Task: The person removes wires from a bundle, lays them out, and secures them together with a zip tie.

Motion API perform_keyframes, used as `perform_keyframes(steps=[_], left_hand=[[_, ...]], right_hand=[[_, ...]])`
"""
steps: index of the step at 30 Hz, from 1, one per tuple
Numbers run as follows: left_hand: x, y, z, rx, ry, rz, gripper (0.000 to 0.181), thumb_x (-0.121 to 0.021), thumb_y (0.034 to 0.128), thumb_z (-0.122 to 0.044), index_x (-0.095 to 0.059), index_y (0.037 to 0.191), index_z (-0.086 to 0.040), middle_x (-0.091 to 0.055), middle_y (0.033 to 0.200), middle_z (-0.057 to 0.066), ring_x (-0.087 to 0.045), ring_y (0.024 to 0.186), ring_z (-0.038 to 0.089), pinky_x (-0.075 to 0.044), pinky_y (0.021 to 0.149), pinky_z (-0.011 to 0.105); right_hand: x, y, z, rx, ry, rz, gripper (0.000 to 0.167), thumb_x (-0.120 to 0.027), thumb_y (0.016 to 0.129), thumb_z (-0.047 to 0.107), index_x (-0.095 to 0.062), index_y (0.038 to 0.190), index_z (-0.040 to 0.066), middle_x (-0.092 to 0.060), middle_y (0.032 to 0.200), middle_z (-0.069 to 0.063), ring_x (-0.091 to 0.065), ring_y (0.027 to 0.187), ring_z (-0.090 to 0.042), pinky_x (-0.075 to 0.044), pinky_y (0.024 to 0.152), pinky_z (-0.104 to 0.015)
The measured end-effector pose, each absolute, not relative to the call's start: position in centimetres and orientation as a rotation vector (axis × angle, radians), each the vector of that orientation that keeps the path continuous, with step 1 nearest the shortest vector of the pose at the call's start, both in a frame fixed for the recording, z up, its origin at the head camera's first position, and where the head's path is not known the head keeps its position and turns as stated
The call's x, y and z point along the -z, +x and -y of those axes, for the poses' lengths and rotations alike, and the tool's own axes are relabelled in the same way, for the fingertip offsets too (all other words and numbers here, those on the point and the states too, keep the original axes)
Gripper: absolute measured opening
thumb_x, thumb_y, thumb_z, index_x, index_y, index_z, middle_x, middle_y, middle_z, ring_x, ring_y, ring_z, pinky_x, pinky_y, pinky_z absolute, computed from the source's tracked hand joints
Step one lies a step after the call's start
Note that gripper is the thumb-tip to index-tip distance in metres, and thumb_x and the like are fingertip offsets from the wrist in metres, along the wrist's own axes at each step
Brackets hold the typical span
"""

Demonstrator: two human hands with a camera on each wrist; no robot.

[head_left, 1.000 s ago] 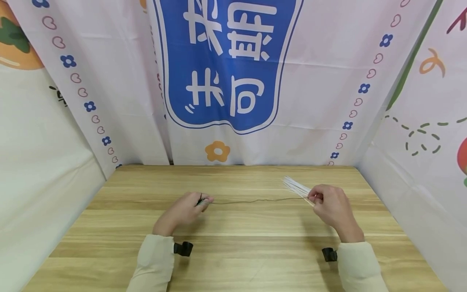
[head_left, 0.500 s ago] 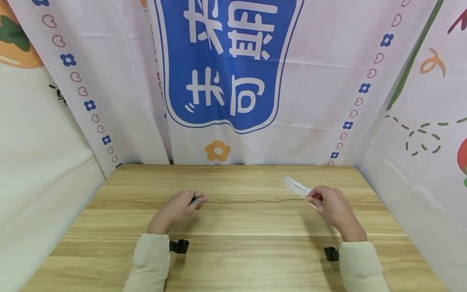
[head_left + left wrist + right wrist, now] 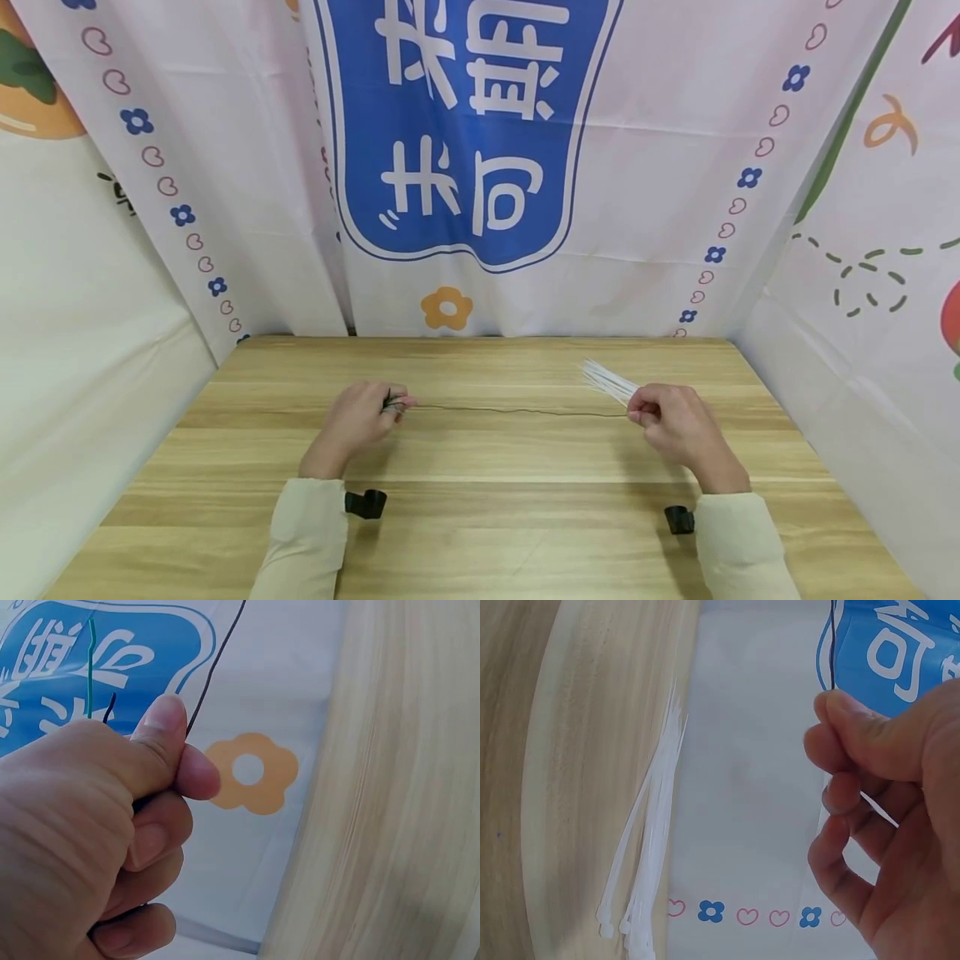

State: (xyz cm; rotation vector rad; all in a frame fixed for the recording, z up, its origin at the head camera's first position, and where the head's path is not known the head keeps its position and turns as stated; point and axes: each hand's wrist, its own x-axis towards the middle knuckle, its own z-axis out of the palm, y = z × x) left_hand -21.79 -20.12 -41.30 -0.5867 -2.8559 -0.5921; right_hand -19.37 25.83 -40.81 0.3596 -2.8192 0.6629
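A thin dark wire (image 3: 517, 411) runs nearly straight between the two hands above the table. The left hand (image 3: 360, 421) pinches its left end between thumb and index finger; in the left wrist view a green wire end (image 3: 91, 671) and a short dark end (image 3: 110, 707) stick up behind the thumb. The other fingers curl in, and what lies inside them is mostly hidden. At the opposite end, the right hand (image 3: 684, 429) pinches the wire, with thumb and index fingertips meeting on it in the right wrist view.
A bundle of white zip ties (image 3: 609, 382) lies on the wooden table (image 3: 480, 533), just behind the right hand. A printed cloth (image 3: 637, 192) hangs along the table's back edge, with more cloth at both sides. Each wrist carries a small black mount.
The left hand has moved left and slightly toward the back, and the wire now looks straighter. The right hand has barely shifted and keeps its pinch.
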Motion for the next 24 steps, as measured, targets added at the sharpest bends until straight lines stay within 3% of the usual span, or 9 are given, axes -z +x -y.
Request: perform_keyframes(steps=[4,10,16,24], left_hand=[[41.3,-21.8,20.2,0.605,-0.590,2.862,0.037,-0.064,0.1050,-0.017,-0.057,0.068,-0.017,-0.050,0.062,-0.008,-0.043,0.058,0.010,-0.037,0.059,0.028],[41.2,-21.9,20.2,0.502,-0.599,2.885,0.032,-0.066,0.0917,0.001,-0.054,0.070,-0.019,-0.054,0.067,-0.004,-0.046,0.062,0.013,-0.037,0.060,0.030],[41.3,-21.9,20.5,0.441,-0.573,2.941,0.036,-0.067,0.1005,-0.013,-0.053,0.069,-0.020,-0.053,0.068,-0.002,-0.045,0.064,0.015,-0.037,0.059,0.031],[41.7,-21.9,20.8,0.406,-0.533,2.963,0.037,-0.066,0.0964,-0.007,-0.049,0.067,-0.021,-0.045,0.065,-0.002,-0.044,0.063,0.015,-0.035,0.056,0.031]], right_hand=[[40.9,-19.4,-25.6,-0.643,0.362,2.809,0.021,-0.070,0.085,-0.003,-0.072,0.077,0.017,-0.055,0.066,0.006,-0.049,0.065,-0.013,-0.036,0.059,-0.029],[41.4,-19.7,-25.5,-0.606,0.369,2.789,0.020,-0.069,0.082,-0.005,-0.072,0.076,0.014,-0.057,0.067,0.006,-0.051,0.067,-0.014,-0.038,0.061,-0.030],[41.7,-19.9,-25.6,-0.574,0.387,2.759,0.017,-0.072,0.091,0.001,-0.075,0.080,0.015,-0.072,0.083,0.001,-0.059,0.072,-0.016,-0.048,0.065,-0.038],[41.9,-20.1,-25.8,-0.606,0.360,2.860,0.010,-0.076,0.098,0.016,-0.074,0.088,0.020,-0.072,0.085,0.005,-0.056,0.070,-0.012,-0.045,0.065,-0.035]])
